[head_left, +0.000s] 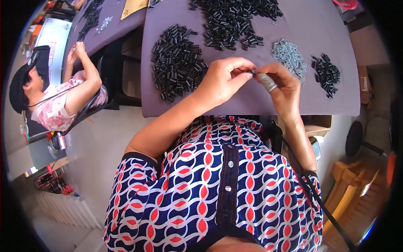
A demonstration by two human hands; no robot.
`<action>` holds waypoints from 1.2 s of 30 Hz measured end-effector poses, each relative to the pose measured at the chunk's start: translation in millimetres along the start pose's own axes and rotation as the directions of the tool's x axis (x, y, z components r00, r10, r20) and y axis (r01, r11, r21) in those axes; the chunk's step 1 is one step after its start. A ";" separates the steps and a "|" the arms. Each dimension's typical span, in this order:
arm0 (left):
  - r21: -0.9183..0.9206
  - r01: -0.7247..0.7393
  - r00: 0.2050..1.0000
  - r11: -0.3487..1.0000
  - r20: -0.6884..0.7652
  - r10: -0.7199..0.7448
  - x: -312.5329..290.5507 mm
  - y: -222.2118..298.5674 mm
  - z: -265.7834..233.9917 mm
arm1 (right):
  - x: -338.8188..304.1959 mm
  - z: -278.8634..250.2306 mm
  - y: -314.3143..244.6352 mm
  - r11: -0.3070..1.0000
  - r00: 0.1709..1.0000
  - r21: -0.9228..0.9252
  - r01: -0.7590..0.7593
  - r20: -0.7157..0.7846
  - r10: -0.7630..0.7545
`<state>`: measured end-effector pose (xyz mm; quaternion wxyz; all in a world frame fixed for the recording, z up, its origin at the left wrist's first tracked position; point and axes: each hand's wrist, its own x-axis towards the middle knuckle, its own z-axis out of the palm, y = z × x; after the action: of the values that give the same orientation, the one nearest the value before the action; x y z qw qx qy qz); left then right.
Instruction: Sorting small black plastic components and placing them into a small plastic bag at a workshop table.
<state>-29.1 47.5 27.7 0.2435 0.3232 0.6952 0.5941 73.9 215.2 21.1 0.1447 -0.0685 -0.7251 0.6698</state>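
Because the black piece [252, 72] is tiny, left hand [224, 82] and right hand [284, 88] apparently clamp it between fingertips.

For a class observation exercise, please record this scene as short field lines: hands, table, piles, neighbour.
Left hand: fingers pinch a small dark part
Right hand: at that part, grip unclear; silvery wrap on one finger
Table: grey-purple
Piles: black pieces left, far middle and right; silvery pieces beside the right one
Neighbour: seated at left, dark cap

narrow gap right of silver pile [289, 58]
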 end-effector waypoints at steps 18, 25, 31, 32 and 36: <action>-0.174 -0.067 0.975 0.982 -0.218 0.027 -22.7 -16.6 17.3 | -6.7 18.4 -3.7 0.991 0.999 -0.135 0.021 -0.024 -0.025; 0.021 -0.159 0.968 0.987 -0.195 0.160 -21.8 -14.3 13.4 | -7.6 10.3 -9.3 0.992 0.992 0.047 -0.114 -0.054 0.116; 0.267 -0.215 0.961 0.939 -0.114 0.252 -21.6 -6.4 12.6 | -6.6 8.3 -22.1 0.902 0.994 -0.421 0.090 0.096 -0.055; 0.268 -0.213 0.961 0.939 -0.114 0.251 -21.9 -7.1 13.4 | -7.4 8.0 -24.0 0.903 0.994 -0.420 0.089 0.096 -0.054; 0.157 -0.139 0.984 0.978 -0.085 0.153 -23.1 -7.4 13.6 | -10.5 6.4 -22.2 0.903 0.996 -0.426 0.056 0.084 -0.022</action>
<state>-4.9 38.9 17.1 0.1401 0.3619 0.7234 0.5710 84.0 204.0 41.5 0.1113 -0.0581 -0.8606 0.4936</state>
